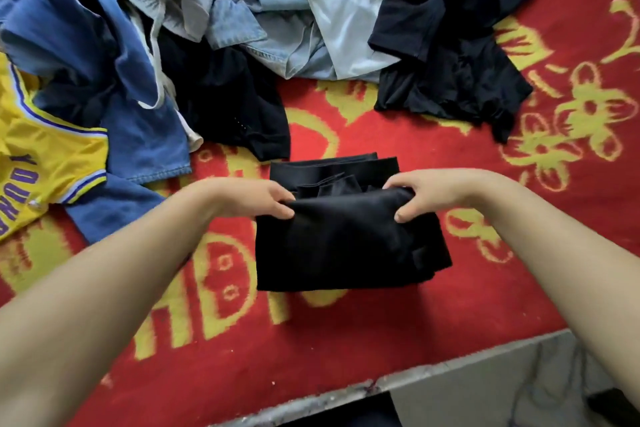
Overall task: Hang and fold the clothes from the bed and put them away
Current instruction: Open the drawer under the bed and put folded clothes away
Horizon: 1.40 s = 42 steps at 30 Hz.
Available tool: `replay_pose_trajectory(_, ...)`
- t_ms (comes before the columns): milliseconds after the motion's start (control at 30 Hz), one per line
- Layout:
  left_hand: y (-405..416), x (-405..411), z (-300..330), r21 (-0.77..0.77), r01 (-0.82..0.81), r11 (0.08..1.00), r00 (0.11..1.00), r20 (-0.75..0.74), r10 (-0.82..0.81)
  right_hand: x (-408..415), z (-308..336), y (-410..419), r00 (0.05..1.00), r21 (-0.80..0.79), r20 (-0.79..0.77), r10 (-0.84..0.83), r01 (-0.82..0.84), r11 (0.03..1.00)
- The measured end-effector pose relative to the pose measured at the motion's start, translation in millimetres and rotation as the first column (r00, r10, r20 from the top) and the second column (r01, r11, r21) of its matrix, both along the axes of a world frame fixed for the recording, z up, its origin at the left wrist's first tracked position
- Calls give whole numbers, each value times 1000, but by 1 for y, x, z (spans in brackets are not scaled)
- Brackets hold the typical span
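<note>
Folded black garment [349, 239] in the middle of the bed, lying on the red blanket [381, 315] with yellow pattern, near the front edge. Upper layer bent over toward the near side, with more black folds visible behind it (kind of garment not possible to tell). Held at the far fold by both hands: left hand [258, 198] at the left corner, fingers [282, 210] curled down over the edge and pinching the cloth; right hand [427, 194] at the right corner, fingers curled round the bunched fabric, thumb [401, 215] pressing on top. Both forearms bare, reaching in from the near side.

Behind the garment, across the far side of the bed, a heap of unfolded clothes: black piece [228, 104] just beyond the left hand, another crumpled black piece [457, 45] at the right, pale white and light blue items [311, 10] in the middle, blue denim-like clothes [104, 62] at the left. Yellow jersey [38, 163] with purple trim and letters at the far left, partly under the blue clothes. Grey floor [502, 388] below the bed's edge at the lower right.
</note>
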<state>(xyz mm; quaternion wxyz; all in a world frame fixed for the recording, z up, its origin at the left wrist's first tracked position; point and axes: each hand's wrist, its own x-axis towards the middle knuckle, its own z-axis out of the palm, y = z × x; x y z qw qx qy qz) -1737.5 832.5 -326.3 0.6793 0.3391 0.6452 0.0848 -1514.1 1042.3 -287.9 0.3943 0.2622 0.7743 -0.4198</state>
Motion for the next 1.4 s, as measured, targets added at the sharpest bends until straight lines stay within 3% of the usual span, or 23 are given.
replay_pose_trajectory(133,40,-23,-42,81,-259,962,900,-341,271,-32,-55,25,862,121,-271,-428,471,874)
replay_pose_trajectory(200,44,-14,-63,190,-453,871,753,-441,487,-35,-81,13,782,208,-312,-539,610,765)
replay_pose_trajectory(267,39,1,-75,325,-649,688,538,-444,717,-30,-95,-5,683,254,-363,-634,727,638)
replay_pose_trajectory(333,30,23,-81,403,-736,544,373,-429,823,-23,-96,-28,699,417,-482,-529,714,563)
replay_pose_trajectory(433,15,58,-84,405,-796,450,292,-395,871,-16,-94,-77,829,657,-559,22,427,621)
replay_pose_trajectory(500,12,66,-88,444,-761,474,279,-436,856,-12,-104,-96,840,730,-468,275,192,656)
replay_pose_trajectory(533,12,63,-90,478,-726,494,263,-470,842,-9,-112,-93,868,736,-406,286,124,665)
replay_pose_trajectory(633,17,49,-101,527,-641,559,237,-557,796,6,-134,-55,964,698,-260,63,142,702)
replay_pose_trajectory(767,22,48,-97,473,-622,624,242,-642,728,46,-135,-12,979,642,-122,-165,205,739)
replay_pose_trajectory(800,20,50,-93,521,-554,649,233,-652,722,52,-128,-11,970,660,-167,-176,243,711)
replay_pose_trajectory(867,21,65,-78,633,-261,729,252,-684,685,45,-115,-25,917,691,-375,-138,376,618)
replay_pose_trajectory(967,32,120,-72,557,207,804,364,-807,465,6,-110,-75,828,684,-552,92,388,618)
replay_pose_trajectory(1000,32,136,-77,504,227,833,387,-832,398,-2,-115,-90,833,700,-533,150,335,630)
replay_pose_trajectory(1100,11,136,-107,351,75,933,419,-860,290,0,-139,-93,875,720,-456,162,256,644)
replay_pose_trajectory(1200,-18,111,-137,237,93,967,384,-905,185,12,-161,-76,871,740,-431,238,190,646)
replay_pose_trajectory(1400,-82,68,-146,59,-24,998,407,-911,63,13,-159,-69,886,689,-407,223,137,712)
